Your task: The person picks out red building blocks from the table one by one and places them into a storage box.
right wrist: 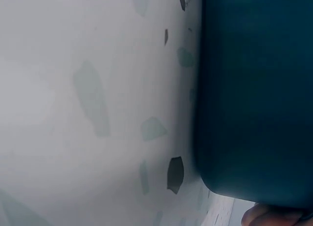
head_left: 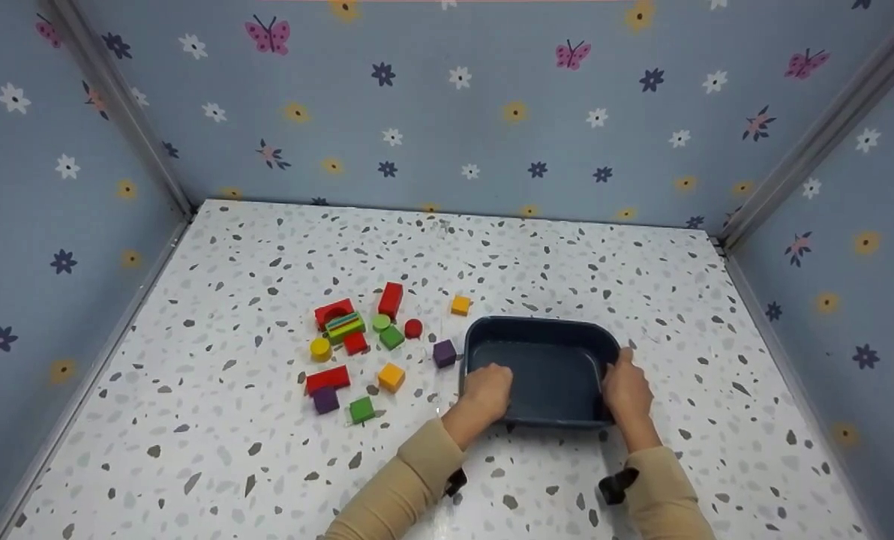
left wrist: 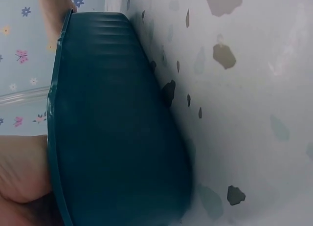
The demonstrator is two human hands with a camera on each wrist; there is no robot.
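Note:
A dark blue rectangular plastic tub (head_left: 546, 371) stands upright on the speckled surface, with nothing inside it. My left hand (head_left: 484, 394) grips its left rim near the front corner, fingers curled over the edge. On the opposite side, my right hand (head_left: 627, 386) holds the right rim, thumb along the top. The left wrist view shows the tub's outer wall (left wrist: 117, 123) close up, with part of the left hand (left wrist: 22, 169) at the rim. Only fingertips of the right hand (right wrist: 271, 217) show in the right wrist view, beneath the tub's side (right wrist: 257, 99).
Left of the tub lie scattered toy blocks: a purple cube (head_left: 445, 353) close by, yellow cubes (head_left: 391, 377), red blocks (head_left: 391, 300), green cubes (head_left: 361, 409) and a yellow cylinder (head_left: 320, 349). Blue flowered panels (head_left: 432, 112) enclose the back and sides of the white speckled surface (head_left: 214, 300).

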